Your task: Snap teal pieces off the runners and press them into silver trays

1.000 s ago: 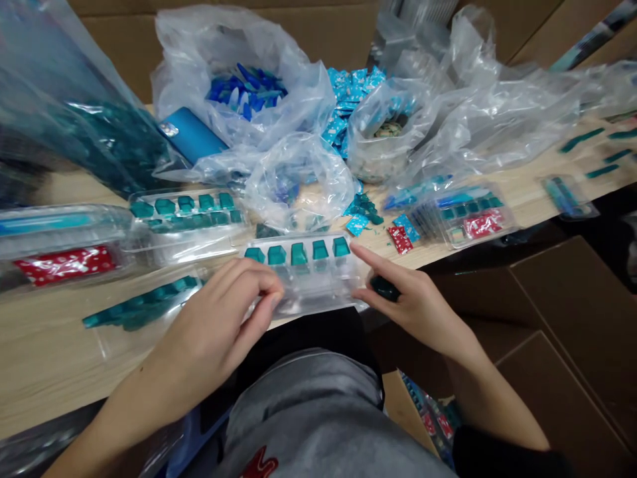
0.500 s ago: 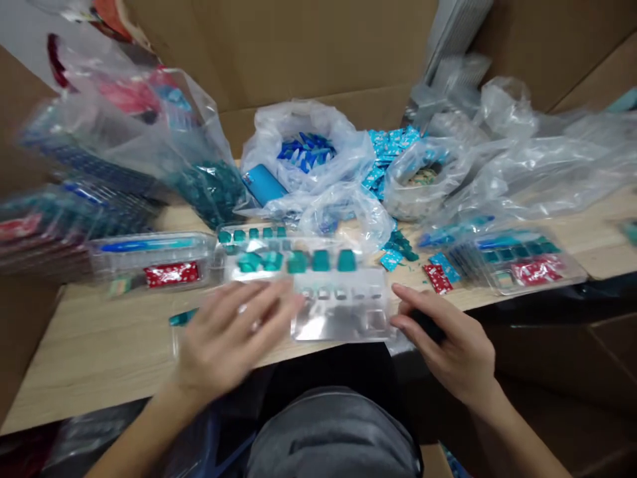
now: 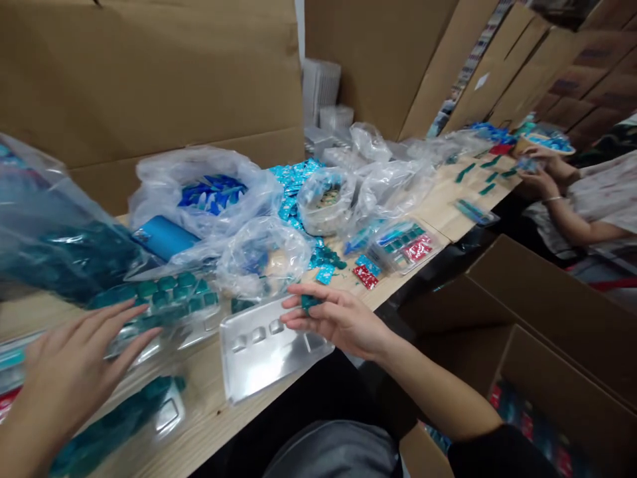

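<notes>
My right hand point(image 3: 338, 320) is shut on a small teal piece point(image 3: 309, 303), holding it with the fingertips just over the corner of an empty clear blister tray point(image 3: 269, 348). That tray lies on the wooden table point(image 3: 209, 411) with bare moulded wells. My left hand point(image 3: 70, 372) is open, fingers spread, with the fingertips reaching the edge of a clear tray of teal blocks point(image 3: 172, 299). Below that hand lies a clear sleeve holding a teal strip point(image 3: 114, 418).
Clear bags of blue and teal pieces point(image 3: 212, 192) and loose printed sachets point(image 3: 291, 192) crowd the table's back. A co-worker's hands point(image 3: 540, 166) work at the far right end. An open carton of packets point(image 3: 542, 411) stands low right.
The view has swung right, showing the co-worker. The tray's teal blocks no longer sit in it, leaving it bare. My left hand has moved left onto the filled tray.
</notes>
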Available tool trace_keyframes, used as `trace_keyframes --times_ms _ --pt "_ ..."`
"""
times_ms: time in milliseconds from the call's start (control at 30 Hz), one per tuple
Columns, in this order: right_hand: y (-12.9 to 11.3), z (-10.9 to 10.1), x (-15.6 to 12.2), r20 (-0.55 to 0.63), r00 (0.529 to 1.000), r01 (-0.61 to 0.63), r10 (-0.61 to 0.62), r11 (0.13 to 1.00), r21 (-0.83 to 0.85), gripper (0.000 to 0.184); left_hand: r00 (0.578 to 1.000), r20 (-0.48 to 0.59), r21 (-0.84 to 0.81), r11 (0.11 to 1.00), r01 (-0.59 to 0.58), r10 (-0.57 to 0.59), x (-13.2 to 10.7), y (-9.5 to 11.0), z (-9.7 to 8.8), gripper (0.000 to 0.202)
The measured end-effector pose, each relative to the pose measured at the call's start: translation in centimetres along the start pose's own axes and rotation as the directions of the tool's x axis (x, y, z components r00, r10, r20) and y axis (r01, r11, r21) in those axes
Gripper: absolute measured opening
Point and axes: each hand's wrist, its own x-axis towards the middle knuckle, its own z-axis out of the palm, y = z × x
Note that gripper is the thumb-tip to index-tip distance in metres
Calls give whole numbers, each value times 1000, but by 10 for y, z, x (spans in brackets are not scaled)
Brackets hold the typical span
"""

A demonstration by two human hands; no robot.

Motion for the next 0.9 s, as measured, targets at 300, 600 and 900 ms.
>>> trace_keyframes --times_ms 300,600,900 --pt "18 26 15 96 990 -116 108 990 82 26 990 -36 -132 981 -143 140 9 115 8 40" --pt "18 35 13 129 980 -160 153 986 50 37 980 -70 -211 958 -195 184 21 154 27 29" --pt "15 27 9 167 980 158 -108 934 -320 22 991 -47 -620 781 68 -124 22 174 21 22"
